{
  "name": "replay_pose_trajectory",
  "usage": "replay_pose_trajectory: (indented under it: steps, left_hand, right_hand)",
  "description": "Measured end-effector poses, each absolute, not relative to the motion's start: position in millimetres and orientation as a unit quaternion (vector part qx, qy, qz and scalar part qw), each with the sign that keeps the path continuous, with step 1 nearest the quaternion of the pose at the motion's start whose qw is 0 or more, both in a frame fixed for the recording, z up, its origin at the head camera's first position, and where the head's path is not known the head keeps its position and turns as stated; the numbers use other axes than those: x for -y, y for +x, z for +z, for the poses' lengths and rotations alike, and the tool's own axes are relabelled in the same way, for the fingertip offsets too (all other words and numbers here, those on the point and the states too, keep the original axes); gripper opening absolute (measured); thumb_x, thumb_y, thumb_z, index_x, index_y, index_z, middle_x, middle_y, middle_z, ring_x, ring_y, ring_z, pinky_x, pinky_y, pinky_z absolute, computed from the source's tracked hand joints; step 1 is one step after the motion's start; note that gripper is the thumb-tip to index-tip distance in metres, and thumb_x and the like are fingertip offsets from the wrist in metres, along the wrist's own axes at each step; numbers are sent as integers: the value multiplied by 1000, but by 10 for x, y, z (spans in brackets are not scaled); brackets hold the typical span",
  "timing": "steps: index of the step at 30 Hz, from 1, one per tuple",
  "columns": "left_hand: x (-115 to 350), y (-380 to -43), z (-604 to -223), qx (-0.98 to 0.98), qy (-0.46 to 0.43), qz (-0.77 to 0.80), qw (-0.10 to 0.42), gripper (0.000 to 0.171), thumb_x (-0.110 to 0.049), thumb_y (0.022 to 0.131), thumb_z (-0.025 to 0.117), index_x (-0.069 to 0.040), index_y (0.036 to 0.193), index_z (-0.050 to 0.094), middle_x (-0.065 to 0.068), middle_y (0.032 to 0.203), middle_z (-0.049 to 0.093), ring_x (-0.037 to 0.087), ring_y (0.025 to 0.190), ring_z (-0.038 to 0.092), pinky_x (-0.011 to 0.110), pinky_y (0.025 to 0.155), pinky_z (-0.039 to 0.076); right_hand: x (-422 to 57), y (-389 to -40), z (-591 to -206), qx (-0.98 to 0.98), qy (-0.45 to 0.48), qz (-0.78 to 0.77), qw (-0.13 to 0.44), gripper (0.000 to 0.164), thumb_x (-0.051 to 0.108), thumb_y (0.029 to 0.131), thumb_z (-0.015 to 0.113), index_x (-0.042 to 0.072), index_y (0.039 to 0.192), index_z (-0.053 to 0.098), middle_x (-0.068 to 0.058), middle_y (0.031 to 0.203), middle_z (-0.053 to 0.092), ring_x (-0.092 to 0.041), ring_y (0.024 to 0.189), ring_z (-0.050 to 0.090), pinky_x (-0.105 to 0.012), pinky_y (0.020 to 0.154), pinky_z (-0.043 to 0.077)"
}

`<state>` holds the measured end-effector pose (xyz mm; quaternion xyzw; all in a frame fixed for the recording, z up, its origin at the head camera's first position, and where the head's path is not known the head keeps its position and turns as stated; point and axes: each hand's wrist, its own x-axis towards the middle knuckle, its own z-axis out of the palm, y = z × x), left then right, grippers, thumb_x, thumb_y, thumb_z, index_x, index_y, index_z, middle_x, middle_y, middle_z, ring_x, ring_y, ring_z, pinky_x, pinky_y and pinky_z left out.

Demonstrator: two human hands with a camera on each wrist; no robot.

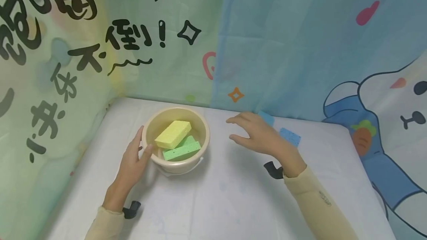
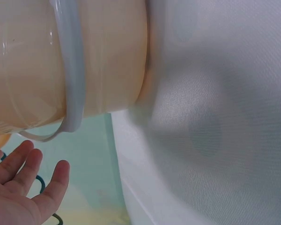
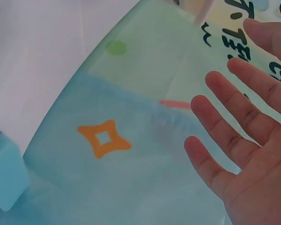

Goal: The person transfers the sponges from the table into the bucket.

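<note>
A cream bucket (image 1: 176, 167) stands left of the middle of the table, its pale handle (image 2: 74, 70) hanging down the side. Inside it, a yellow sponge (image 1: 173, 134) lies over green sponges (image 1: 181, 151). My left hand (image 1: 131, 164) is at the bucket's left side with its fingers extended and the thumb at the rim; firm contact cannot be made out. To the right of the bucket, my right hand (image 1: 258, 134) hovers with spread fingers and an empty palm. Beyond its wrist lie two blue sponges, one (image 1: 290, 136) in plain sight and the other (image 1: 267, 118) partly hidden by the hand.
A white cloth covers the table (image 1: 217, 203). Printed curtains (image 1: 283, 47) rise along its back and left edges. Dark straps (image 1: 274, 170) are on both wrists.
</note>
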<state>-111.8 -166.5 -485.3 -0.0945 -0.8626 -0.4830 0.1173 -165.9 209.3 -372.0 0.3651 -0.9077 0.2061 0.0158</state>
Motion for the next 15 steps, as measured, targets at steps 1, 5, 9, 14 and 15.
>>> replay_pose_trajectory:
  steps: [1, 5, 9, 14, 15]
  left_hand:
    - [1666, -1119, -4855, 863, -94, -483, 118, 64, -25, 104, 52, -8, 159, 24, 11, 159, 35, 33, 140, 38, 58, 104, 42]
    - [1675, -1117, -4861, 862, -95, -485, 117, 65, -24, 104, 52, -12, 160, 23, 10, 159, 35, 32, 140, 37, 58, 105, 42]
    - [1682, -1116, -4861, 860, -97, -487, 117, 65, -23, 104, 52, -13, 160, 22, 10, 158, 35, 32, 140, 37, 58, 105, 41]
    - [1681, -1123, -4861, 859, -98, -489, 117, 64, -23, 104, 53, -13, 160, 23, 10, 159, 35, 32, 140, 37, 58, 105, 42]
    - [1681, -1124, -4861, 859, -98, -489, 116, 64, -23, 104, 53, -13, 160, 23, 10, 159, 35, 32, 140, 37, 58, 105, 42]
  right_hand:
    - [-2117, -1651, -3725, 909, 362, 205, 16, 42, 20, 93, 73, 3, 129, 62, -9, 123, 63, -31, 116, 56, -49, 96, 46]
    - [-2206, -1619, -3762, 916, 345, 206, 19, 44, 20, 92, 74, 2, 130, 62, -10, 125, 62, -31, 116, 55, -49, 96, 46]
    - [-2291, -1607, -3808, 920, 332, 205, 24, 45, 20, 92, 74, 3, 132, 61, -11, 126, 62, -31, 115, 56, -48, 95, 47]
    - [-2424, -1598, -3839, 926, 311, 213, 24, 45, 18, 94, 72, 1, 133, 60, -13, 126, 61, -33, 115, 56, -52, 96, 47]
    - [-2457, -1595, -3847, 927, 307, 213, 27, 44, 18, 94, 72, 1, 133, 60, -14, 126, 61, -34, 116, 56, -54, 98, 46]
